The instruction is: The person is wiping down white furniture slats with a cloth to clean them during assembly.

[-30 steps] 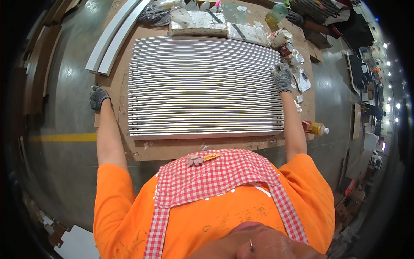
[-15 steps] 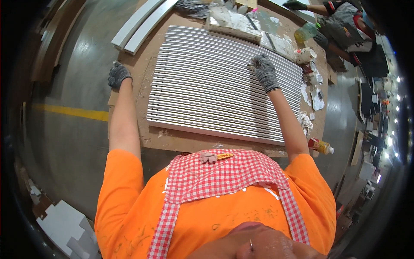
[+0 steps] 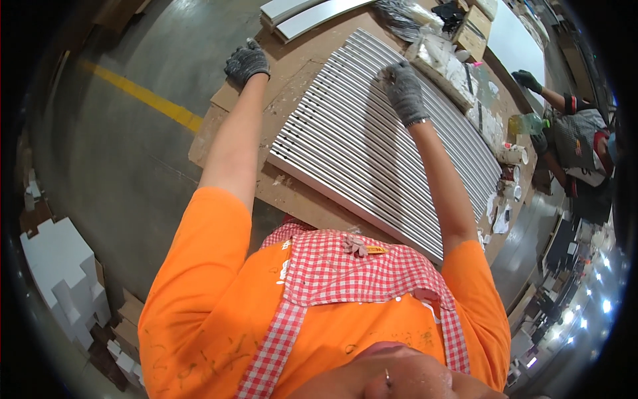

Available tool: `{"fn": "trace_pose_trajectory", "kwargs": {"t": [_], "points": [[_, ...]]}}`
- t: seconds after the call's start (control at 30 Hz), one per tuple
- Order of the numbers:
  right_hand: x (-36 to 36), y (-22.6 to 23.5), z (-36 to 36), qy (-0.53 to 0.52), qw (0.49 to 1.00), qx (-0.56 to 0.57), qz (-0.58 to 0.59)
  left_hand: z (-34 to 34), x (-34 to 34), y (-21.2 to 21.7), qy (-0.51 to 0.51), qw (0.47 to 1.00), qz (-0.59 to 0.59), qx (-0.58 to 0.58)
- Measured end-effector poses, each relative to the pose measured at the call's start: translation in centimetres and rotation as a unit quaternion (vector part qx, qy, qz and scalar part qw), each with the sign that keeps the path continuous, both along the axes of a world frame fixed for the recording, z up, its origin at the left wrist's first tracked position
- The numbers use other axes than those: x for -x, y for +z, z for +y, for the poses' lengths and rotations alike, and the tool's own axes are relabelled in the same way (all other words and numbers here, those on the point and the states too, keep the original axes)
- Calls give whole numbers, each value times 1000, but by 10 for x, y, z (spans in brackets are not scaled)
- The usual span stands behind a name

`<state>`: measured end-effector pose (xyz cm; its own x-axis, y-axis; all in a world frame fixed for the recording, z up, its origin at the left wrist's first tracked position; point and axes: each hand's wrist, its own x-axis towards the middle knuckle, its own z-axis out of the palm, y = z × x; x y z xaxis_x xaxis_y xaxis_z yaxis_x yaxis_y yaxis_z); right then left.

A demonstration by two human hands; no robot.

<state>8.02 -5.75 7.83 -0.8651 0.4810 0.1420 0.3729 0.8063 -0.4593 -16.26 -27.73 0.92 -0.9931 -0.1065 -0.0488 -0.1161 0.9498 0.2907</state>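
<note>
A wide row of white strips (image 3: 345,146) lies side by side on the brown board-topped table, with dark marks near their left ends. Over the far part of the strips is my right hand (image 3: 405,93) in a grey knit glove. Its fingers are pinched together, and whatever is between them is too small to make out. My left hand (image 3: 246,63), gloved alike, is curled into a fist by the table's left edge, below the long white boards (image 3: 319,16). The inside of that fist is hidden.
Beyond the strips lie a white wrapped block (image 3: 442,70), a wooden box (image 3: 474,33) and crumpled clear plastic (image 3: 399,20). Tubs (image 3: 513,154) and a bottle (image 3: 528,124) line the right side. A co-worker's gloved hand (image 3: 527,81) is at a white panel (image 3: 515,50).
My view has turned, so the table and strips appear rotated clockwise and shifted right. My right hand has moved toward the strips' far left part. Both hands stay closed.
</note>
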Motion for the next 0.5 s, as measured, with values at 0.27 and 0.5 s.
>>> {"fn": "trace_pose_trajectory", "kwargs": {"t": [0.27,0.5], "points": [[102,-21,-19,114,991,-74,12,-3,17,-26,-8,999,23,29],[132,-27,-25,124,989,-75,6,3,16,-30,-13,999,31,19]]}}
